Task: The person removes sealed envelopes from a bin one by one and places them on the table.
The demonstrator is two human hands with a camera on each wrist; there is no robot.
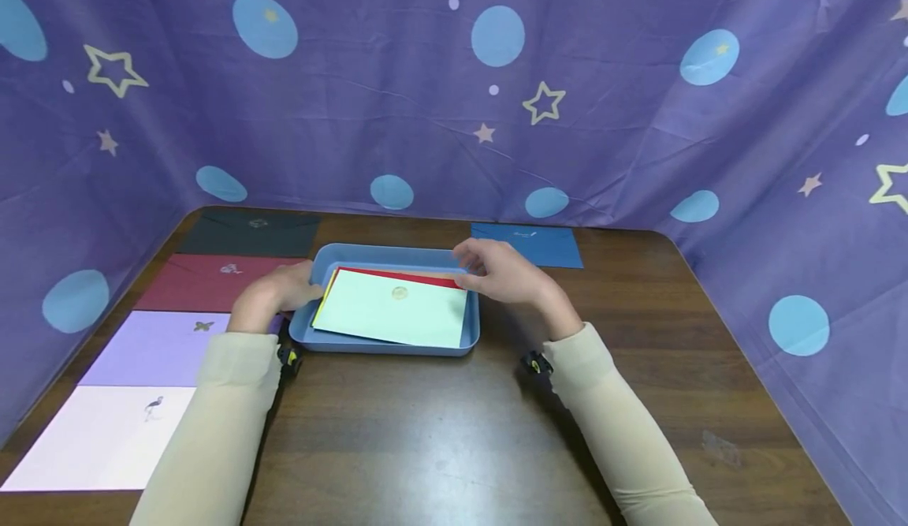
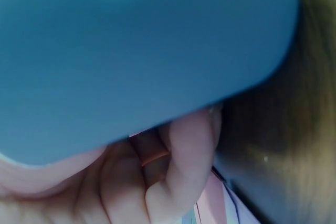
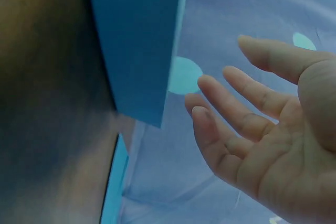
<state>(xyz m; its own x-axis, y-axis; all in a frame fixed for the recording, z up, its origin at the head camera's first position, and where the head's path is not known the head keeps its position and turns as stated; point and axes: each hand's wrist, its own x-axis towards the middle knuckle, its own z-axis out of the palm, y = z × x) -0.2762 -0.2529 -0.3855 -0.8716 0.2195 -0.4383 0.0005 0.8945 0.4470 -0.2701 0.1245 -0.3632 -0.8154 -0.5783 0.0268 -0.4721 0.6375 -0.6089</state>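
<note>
A shallow blue tray (image 1: 326,342) holds a loose stack of envelopes, with a mint-green envelope (image 1: 397,315) bearing a gold emblem on top. Red, yellow and dark edges stick out beneath it. My left hand (image 1: 280,289) grips the tray's left side, thumb at the rim. In the left wrist view its curled fingers (image 2: 189,150) reach under the tray's wall (image 2: 147,51). By the tray's back right corner is my right hand (image 1: 504,270); the right wrist view shows that hand (image 3: 262,140) with fingers spread, holding nothing, apart from the tray's side (image 3: 136,40).
Along the table's left side lie a dark green envelope (image 1: 248,233), a maroon envelope (image 1: 206,285), a lavender envelope (image 1: 149,348) and a white envelope (image 1: 92,439). Behind my right hand lies a blue envelope (image 1: 546,246). A purple star-patterned curtain (image 1: 603,139) surrounds the wooden table (image 1: 638,337).
</note>
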